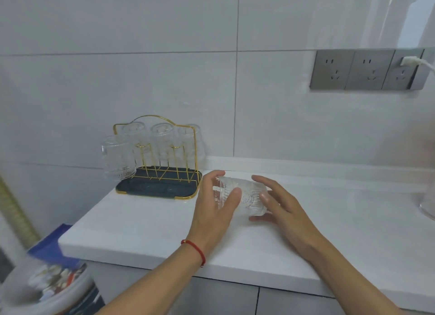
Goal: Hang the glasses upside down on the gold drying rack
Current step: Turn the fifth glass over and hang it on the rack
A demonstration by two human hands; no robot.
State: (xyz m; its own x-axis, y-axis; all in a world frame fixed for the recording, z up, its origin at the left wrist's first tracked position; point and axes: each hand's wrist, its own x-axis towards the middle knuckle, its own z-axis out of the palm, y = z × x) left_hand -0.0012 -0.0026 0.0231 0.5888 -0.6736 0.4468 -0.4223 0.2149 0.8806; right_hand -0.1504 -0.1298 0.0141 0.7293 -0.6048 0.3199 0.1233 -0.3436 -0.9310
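Observation:
A clear ribbed glass point(244, 196) lies tilted on its side just above the white counter, held between both hands. My left hand point(213, 211) wraps its left end with thumb and fingers. My right hand point(280, 206) cups its right end, fingers spread along it. To the left stands the gold wire drying rack point(188, 136) on a dark tray point(153, 187). Several glasses hang upside down on it: three in the back row point(162, 138) and one at the front left point(117, 158). The two front pegs in the middle are bare.
The white counter point(164, 223) ends at a front edge near me and a left edge beside the rack. A grey socket strip point(367, 70) with a white plug is on the tiled wall. A clear vessel point(427, 204) sits at the far right. A blurred container point(47, 284) is at the lower left.

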